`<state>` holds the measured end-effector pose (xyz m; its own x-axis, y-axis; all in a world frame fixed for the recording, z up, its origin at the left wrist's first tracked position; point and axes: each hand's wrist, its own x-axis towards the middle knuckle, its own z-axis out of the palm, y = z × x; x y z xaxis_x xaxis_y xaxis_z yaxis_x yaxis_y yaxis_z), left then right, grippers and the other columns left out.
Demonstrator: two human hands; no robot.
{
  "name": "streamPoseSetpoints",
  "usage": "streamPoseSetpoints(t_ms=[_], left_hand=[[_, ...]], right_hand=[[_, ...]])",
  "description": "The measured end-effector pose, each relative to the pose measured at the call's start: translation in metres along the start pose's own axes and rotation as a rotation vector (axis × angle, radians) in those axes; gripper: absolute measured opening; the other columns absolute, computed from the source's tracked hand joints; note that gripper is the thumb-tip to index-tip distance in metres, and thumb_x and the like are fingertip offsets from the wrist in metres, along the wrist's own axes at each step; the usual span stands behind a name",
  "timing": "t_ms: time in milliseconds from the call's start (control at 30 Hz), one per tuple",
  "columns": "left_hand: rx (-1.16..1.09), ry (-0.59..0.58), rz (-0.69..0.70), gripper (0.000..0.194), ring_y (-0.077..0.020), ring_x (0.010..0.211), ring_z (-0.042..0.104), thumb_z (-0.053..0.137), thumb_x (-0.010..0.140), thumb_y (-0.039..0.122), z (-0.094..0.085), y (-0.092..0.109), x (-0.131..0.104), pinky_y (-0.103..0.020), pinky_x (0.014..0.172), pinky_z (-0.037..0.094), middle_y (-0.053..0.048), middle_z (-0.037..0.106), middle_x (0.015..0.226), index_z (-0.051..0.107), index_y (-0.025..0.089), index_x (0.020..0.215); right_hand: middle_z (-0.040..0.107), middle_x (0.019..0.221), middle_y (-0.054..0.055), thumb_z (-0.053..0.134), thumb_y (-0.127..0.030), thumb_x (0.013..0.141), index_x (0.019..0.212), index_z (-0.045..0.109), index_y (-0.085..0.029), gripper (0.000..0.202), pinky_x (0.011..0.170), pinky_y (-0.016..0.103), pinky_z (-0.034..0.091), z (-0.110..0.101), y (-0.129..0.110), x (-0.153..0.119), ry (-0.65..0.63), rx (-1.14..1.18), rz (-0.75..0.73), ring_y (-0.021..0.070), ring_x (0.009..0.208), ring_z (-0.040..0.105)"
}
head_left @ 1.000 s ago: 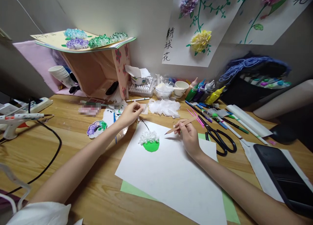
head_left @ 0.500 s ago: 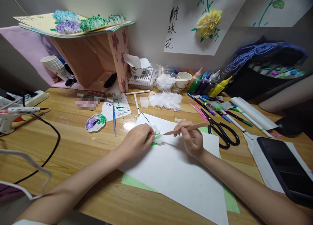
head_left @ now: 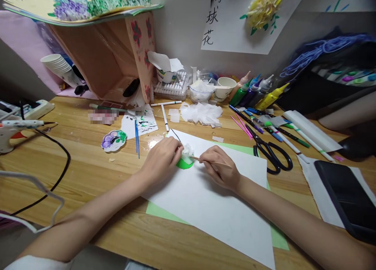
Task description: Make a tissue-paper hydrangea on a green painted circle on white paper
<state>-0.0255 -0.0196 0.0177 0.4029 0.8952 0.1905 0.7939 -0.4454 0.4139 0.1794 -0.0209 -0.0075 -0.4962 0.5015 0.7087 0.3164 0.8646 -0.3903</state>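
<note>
My left hand [head_left: 161, 159] rests on a white sheet of paper [head_left: 223, 207], fingers curled and pinched at the left side of a small bunch of white tissue paper [head_left: 188, 149]. Just below the bunch, a green painted leaf shape [head_left: 184, 163] shows on the sheet. In my right hand [head_left: 221, 169] is a flat wooden stick [head_left: 221, 165], gripped between thumb and fingers, its narrow tip touching the bunch from the right. My left fingertips are partly hidden. Under the white sheet lies a light green sheet [head_left: 167, 214].
Black scissors [head_left: 272, 154], markers and a phone [head_left: 346, 195] lie to the right. Behind are loose white tissue pieces [head_left: 201, 114], a tissue-filled bowl [head_left: 202, 92] and paint bottles [head_left: 272, 96]. A painted palette [head_left: 114, 141], blue brushes [head_left: 136, 137] and a glue gun [head_left: 17, 129] are leftward.
The stick's tip has gone leftward into the tissue bunch, and my right hand has turned lower over the sheet. More of the green leaf shape shows. The camera view has tilted slightly down.
</note>
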Motion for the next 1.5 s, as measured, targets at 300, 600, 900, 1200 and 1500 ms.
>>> streamPoseSetpoints(t_ms=[300, 600, 900, 1200, 1500], left_hand=[[-0.126, 0.085, -0.243, 0.02, -0.0195, 0.085, 0.054, 0.033, 0.092, 0.026, 0.008, -0.042, 0.012, -0.032, 0.076, 0.039, -0.005, 0.059, 0.085, 0.048, 0.02, 0.081], [-0.124, 0.096, -0.141, 0.005, -0.0176, 0.082, 0.052, 0.046, 0.085, 0.018, 0.013, -0.043, 0.011, -0.03, 0.073, 0.039, -0.003, 0.056, 0.085, 0.051, 0.019, 0.087], [-0.132, 0.084, -0.13, 0.005, -0.0173, 0.079, 0.051, 0.048, 0.084, 0.018, 0.013, -0.045, 0.012, -0.03, 0.072, 0.039, -0.003, 0.056, 0.083, 0.051, 0.018, 0.087], [-0.132, 0.072, -0.124, 0.008, -0.0179, 0.081, 0.052, 0.047, 0.083, 0.017, 0.012, -0.046, 0.013, -0.031, 0.074, 0.04, -0.004, 0.056, 0.085, 0.052, 0.018, 0.089], [-0.133, 0.067, -0.124, 0.008, -0.0178, 0.081, 0.052, 0.046, 0.083, 0.016, 0.012, -0.045, 0.012, -0.031, 0.074, 0.04, -0.004, 0.056, 0.085, 0.053, 0.018, 0.088]], right_hand=[[0.06, 0.076, 0.004, 0.046, -0.002, 0.083, 0.102, 0.049, -0.019, 0.026, 0.06, 0.031, 0.047, 0.003, 0.001, 0.0, -0.026, -0.008, -0.007, 0.0167, 0.069, 0.049], [0.061, 0.078, 0.005, 0.047, -0.003, 0.083, 0.1, 0.049, -0.019, 0.023, 0.062, 0.031, 0.047, 0.005, 0.003, 0.001, -0.03, 0.004, 0.027, 0.0168, 0.071, 0.05], [0.06, 0.076, 0.005, 0.046, -0.006, 0.086, 0.094, 0.048, -0.019, 0.016, 0.062, 0.03, 0.045, 0.01, 0.001, 0.016, -0.067, -0.031, 0.073, 0.017, 0.069, 0.049], [0.058, 0.072, 0.004, 0.041, -0.018, 0.091, 0.081, 0.048, -0.02, 0.012, 0.06, 0.03, 0.043, 0.009, 0.0, 0.046, -0.225, -0.1, 0.227, 0.0174, 0.067, 0.054], [0.061, 0.077, 0.004, 0.042, -0.012, 0.089, 0.082, 0.051, -0.019, 0.014, 0.065, 0.029, 0.043, 0.005, 0.001, 0.03, -0.102, -0.003, 0.168, 0.0157, 0.07, 0.054]])
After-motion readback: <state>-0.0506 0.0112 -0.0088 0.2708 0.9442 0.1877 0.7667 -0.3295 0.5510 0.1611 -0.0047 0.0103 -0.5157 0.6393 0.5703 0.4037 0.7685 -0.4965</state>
